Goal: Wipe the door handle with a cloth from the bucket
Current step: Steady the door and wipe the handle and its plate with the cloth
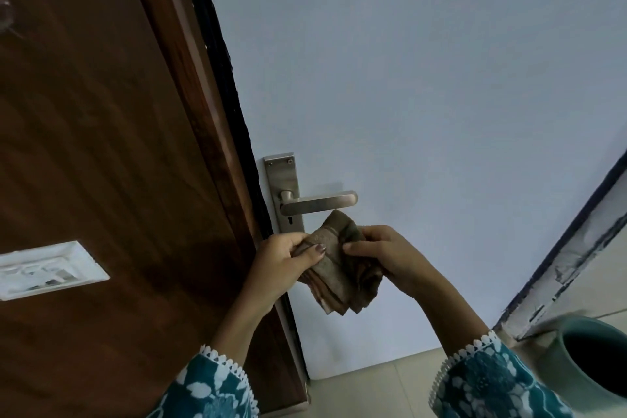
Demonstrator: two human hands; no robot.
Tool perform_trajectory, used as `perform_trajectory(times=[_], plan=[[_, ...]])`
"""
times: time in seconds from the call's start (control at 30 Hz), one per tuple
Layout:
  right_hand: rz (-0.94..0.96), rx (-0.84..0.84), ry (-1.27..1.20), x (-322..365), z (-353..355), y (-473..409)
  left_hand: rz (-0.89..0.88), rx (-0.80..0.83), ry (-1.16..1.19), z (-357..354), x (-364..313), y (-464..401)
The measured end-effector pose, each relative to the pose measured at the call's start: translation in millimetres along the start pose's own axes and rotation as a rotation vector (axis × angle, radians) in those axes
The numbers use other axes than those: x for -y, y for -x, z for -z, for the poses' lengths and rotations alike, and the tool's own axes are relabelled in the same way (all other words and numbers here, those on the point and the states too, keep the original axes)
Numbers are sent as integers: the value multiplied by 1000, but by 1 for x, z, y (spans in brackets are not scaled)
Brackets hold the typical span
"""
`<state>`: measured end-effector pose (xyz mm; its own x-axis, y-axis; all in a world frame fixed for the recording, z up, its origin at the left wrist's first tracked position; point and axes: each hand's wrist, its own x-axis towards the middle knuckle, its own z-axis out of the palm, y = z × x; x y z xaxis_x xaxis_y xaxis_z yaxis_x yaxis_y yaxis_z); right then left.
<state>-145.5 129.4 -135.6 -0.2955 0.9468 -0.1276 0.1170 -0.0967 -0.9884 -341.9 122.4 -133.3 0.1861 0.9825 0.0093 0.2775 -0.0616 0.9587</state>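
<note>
Far left, a dark wooden panel (84, 146) with a white switch plate (47, 270) on it, then the door edge, then the pale door (424, 78) itself. None of that is part of the job.

Left hand (281, 265) comes up from a teal floral sleeve (207, 387) and pinches the left side of the cloth (339, 268); thumb on top, fingers (314, 249) closed on the fabric. The cloth is brown, bunched and folded, hanging a little below both hands, and sits just below the door handle (319, 202). Its top corner is close under the lever, but touching or a hair apart I cannot tell. The handle is a metal lever on a long backplate (283, 187), keyhole under it, lever pointing right and level.

Right hand (383, 254) holds the right side of the cloth, fingers curled tight round the bunch, so both hands are closed on the same cloth.

Far right, low corner — the teal bucket (590, 360) stands on the floor (366, 387), near the door frame, well apart from the hands. Its inside looks dark; contents not visible.

Progress, as I judge it: the cloth is out of the bucket and in hand, so the fetching part looks done. The hands seem to be folding or regripping it — a prep step. No wiping contact is clearly showing, so the wipe itself still looks ahead: lever, probably backplate too. Whether the cloth is damp cannot be told.
</note>
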Motion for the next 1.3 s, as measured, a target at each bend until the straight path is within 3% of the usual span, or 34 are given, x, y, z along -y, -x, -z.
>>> perform_trajectory(times=[0.1,0.17,0.33,0.4,0.5,0.63,0.77,0.87,0.97,1.07,1.17,1.3], plan=[[-146,57,-243,14,7,0,16,-62,136,9,-4,-1],[-120,-28,-164,31,10,-1,-11,-159,136,15,-7,0],[411,-563,309,82,-2,1,-284,-440,79,35,-25,5],[657,-700,617,83,-18,-9,-388,-564,44,40,-33,6],[837,-537,990,39,-37,-42,-413,-719,72,41,-39,4],[804,-405,1276,-8,-42,-53,-488,-787,33,47,-36,3],[734,-372,1283,8,-42,-50,-690,-857,-167,59,-30,-2],[698,-420,1315,15,-42,-62,-833,-1029,-432,65,-29,-15],[619,-439,1394,11,-50,-72,-849,-1182,-626,71,-26,-29],[588,-458,1451,9,-65,-79,-847,-1130,-782,76,-24,-46],[687,-560,1431,5,-86,-88,-752,-1089,-926,73,-23,-65],[822,-642,1300,0,-91,-98,-702,-1184,-1069,73,-15,-75]])
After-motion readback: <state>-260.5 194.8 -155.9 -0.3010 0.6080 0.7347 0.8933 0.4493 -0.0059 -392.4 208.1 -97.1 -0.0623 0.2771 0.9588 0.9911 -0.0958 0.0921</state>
